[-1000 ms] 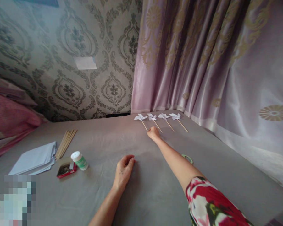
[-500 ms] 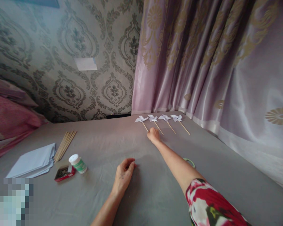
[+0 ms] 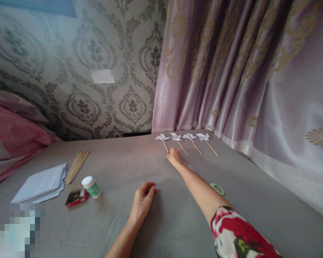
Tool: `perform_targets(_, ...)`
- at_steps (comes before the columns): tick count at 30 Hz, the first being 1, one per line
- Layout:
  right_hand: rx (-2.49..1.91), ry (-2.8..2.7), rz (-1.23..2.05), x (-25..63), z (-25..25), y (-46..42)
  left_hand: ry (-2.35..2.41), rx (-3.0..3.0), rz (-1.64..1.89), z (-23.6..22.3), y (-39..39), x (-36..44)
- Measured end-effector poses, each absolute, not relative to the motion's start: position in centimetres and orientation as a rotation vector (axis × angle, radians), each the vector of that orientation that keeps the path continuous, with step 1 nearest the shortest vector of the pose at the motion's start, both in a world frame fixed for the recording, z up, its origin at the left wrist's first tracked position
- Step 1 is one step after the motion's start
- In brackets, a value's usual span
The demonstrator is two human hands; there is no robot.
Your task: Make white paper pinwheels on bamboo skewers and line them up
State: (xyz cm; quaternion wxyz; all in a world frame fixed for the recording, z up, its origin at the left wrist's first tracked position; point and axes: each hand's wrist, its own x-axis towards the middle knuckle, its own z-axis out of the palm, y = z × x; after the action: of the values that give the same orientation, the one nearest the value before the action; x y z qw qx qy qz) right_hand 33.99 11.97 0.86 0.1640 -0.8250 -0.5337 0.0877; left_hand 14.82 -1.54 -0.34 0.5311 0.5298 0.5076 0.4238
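My right hand (image 3: 174, 157) is stretched far forward, its fingers closed on the lower end of a wooden stick. That stick bears a white paper pinwheel (image 3: 162, 137), the leftmost of several lying in a row near the curtain. Beside it are a second pinwheel (image 3: 176, 137), a third pinwheel (image 3: 189, 137) and, at the right end, another pinwheel (image 3: 203, 137). My left hand (image 3: 142, 201) rests over the grey surface in the middle, thumb and fingers curled together. Something red shows at its fingertips; I cannot tell whether anything is held.
On the left lie a stack of white paper (image 3: 39, 181), wooden sticks (image 3: 77, 166), a red box of small metal pieces (image 3: 76, 197) and a white-green bottle (image 3: 92, 187). A green tape roll (image 3: 217, 189) is by my right forearm. A curtain (image 3: 204, 71) borders the right.
The view has shifted slightly. My right hand stays at the leftmost pinwheel's stick, and my left hand remains curled in about the same place. More of the tape roll shows beside the forearm.
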Motion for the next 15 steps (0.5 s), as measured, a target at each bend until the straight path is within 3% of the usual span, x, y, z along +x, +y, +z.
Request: perform_targets(15, -2.322, -1.550, 0.201, 33.09, 0.34, 11.70, 1.217, 1.288, 1.006, -0.27, -1.50, 14.75)
